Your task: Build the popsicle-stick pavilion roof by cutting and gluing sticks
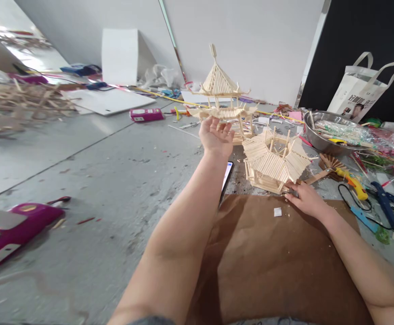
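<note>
My left hand (pixel 216 134) is raised with its palm turned up and its fingers apart and slightly bent. It overlaps the lower eave of the taller stick pavilion (pixel 220 83); whether it touches is unclear. To the right stands a shorter, six-sided stick pavilion section (pixel 274 158), with upright sticks around its open top. The fingers of my right hand (pixel 307 198) close on the front right of its base. Something small and dark shows at those fingertips, too unclear to name. A phone (pixel 227 178) lies partly behind my left forearm.
Brown paper (pixel 285 262) covers the floor before me, with a small white square (pixel 277 212) on it. At right are a metal bowl (pixel 328 142), a yellow glue gun (pixel 355 185) and blue cutters (pixel 389 212). A magenta device (pixel 17 230) sits at left.
</note>
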`<state>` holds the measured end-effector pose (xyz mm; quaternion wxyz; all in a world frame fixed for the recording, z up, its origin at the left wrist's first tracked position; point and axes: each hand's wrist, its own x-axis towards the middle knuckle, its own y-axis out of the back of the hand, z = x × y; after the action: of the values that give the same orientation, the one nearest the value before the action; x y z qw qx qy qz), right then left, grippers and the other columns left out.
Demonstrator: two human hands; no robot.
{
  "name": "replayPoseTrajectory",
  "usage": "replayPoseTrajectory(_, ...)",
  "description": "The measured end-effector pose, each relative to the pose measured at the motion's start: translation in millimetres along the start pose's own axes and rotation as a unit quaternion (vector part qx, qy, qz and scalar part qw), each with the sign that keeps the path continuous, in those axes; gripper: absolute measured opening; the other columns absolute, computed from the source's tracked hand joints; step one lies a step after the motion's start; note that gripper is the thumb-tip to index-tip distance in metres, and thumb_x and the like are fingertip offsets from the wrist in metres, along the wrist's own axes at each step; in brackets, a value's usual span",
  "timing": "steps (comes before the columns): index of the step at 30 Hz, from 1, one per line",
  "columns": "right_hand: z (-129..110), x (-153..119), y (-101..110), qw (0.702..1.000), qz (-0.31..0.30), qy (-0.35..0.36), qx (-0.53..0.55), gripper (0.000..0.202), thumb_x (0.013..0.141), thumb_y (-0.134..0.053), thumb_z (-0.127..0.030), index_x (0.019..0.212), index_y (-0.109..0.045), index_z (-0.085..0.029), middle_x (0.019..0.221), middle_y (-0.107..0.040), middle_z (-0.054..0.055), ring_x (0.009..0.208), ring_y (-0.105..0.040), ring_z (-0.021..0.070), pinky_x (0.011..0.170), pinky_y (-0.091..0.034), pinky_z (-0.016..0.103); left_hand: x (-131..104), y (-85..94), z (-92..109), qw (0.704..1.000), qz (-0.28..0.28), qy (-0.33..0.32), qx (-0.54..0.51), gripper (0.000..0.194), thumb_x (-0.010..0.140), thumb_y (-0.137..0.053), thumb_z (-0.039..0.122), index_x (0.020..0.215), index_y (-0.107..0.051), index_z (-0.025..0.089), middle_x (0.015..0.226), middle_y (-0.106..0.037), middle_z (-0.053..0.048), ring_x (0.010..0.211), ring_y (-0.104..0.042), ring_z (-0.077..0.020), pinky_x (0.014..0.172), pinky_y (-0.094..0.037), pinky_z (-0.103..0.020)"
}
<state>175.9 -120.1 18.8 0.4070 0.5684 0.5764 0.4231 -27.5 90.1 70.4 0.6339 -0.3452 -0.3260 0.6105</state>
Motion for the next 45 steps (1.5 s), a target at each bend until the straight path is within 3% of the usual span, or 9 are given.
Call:
replayPoseTrajectory(6, 0.0, 0.3, 0.2, 1.000, -0.004, 0.006, -0.004, 0.039, 0.083, -0.046, -0.032, 0.118, -0.057, -0.019, 0.111, -0.060, 0.012, 0.104, -0.053, 0.0226, 0.087, -0.040, 0.034, 2.0, -4.6, 2.0, 0.999, -0.002, -0.002, 0.036, 0.030, 0.060, -0.061, 0.046, 0.073, -0.052, 0.021, 0.083, -0.050, -0.004, 0.088, -0.054, -0.0207, 0.077, -0.042, -0.033)
replayPoseTrajectory(15, 0.4, 0.2, -0.1, 1.000, -0.006, -0.001, -0.002, 0.041, 0.083, -0.046, -0.032, 0.120, -0.056, -0.019, 0.110, -0.060, 0.012, 0.106, -0.052, 0.0227, 0.088, -0.039, 0.033, 6.0, -6.9, 2.7, 0.999, 0.001, -0.003, 0.050, 0.031, 0.060, -0.059, 0.049, 0.074, -0.052, 0.021, 0.083, -0.049, -0.004, 0.086, -0.054, -0.0213, 0.073, -0.042, -0.033)
replayPoseTrajectory(22, -1.4, -0.6, 1.6, 1.000, -0.002, 0.007, 0.002, 0.040, 0.083, -0.046, -0.032, 0.121, -0.055, -0.021, 0.118, -0.057, 0.011, 0.106, -0.053, 0.0219, 0.088, -0.039, 0.033, 4.8, 2.1, -1.8, 0.998, 0.009, 0.003, 0.063, 0.029, 0.060, -0.059, 0.048, 0.072, -0.052, 0.023, 0.082, -0.054, -0.003, 0.080, -0.054, -0.0184, 0.070, -0.042, -0.031)
replayPoseTrajectory(35, -3.8, -1.3, 4.8, 1.000, 0.007, 0.014, 0.018, 0.036, 0.083, -0.046, -0.032, 0.116, -0.057, -0.020, 0.118, -0.056, 0.011, 0.106, -0.053, 0.0237, 0.086, -0.041, 0.034, 1.5, 25.2, -7.2, 0.995, 0.068, 0.008, 0.071, 0.018, 0.058, -0.056, 0.034, 0.068, -0.045, 0.023, 0.068, -0.049, 0.001, 0.062, -0.052, -0.0117, 0.053, -0.038, -0.023)
replayPoseTrajectory(39, -3.8, -1.7, 4.8, 1.000, 0.004, 0.017, 0.018, 0.038, 0.083, -0.045, -0.034, 0.117, -0.057, -0.020, 0.122, -0.053, 0.011, 0.110, -0.051, 0.0250, 0.088, -0.040, 0.036, 1.9, 28.8, -8.4, 0.993, 0.092, 0.014, 0.072, 0.018, 0.059, -0.053, 0.034, 0.068, -0.043, 0.022, 0.064, -0.046, 0.003, 0.057, -0.051, -0.0104, 0.053, -0.038, -0.023)
replayPoseTrajectory(45, -0.7, -2.7, 8.8, 1.000, 0.004, 0.012, 0.015, 0.036, 0.084, -0.044, -0.034, 0.113, -0.059, -0.020, 0.112, -0.060, 0.011, 0.102, -0.056, 0.0227, 0.084, -0.042, 0.033, -2.4, 26.9, -9.3, 0.982, 0.141, 0.030, 0.124, 0.015, 0.062, -0.053, 0.033, 0.068, -0.044, 0.021, 0.069, -0.045, 0.002, 0.061, -0.052, -0.0114, 0.061, -0.040, -0.025)
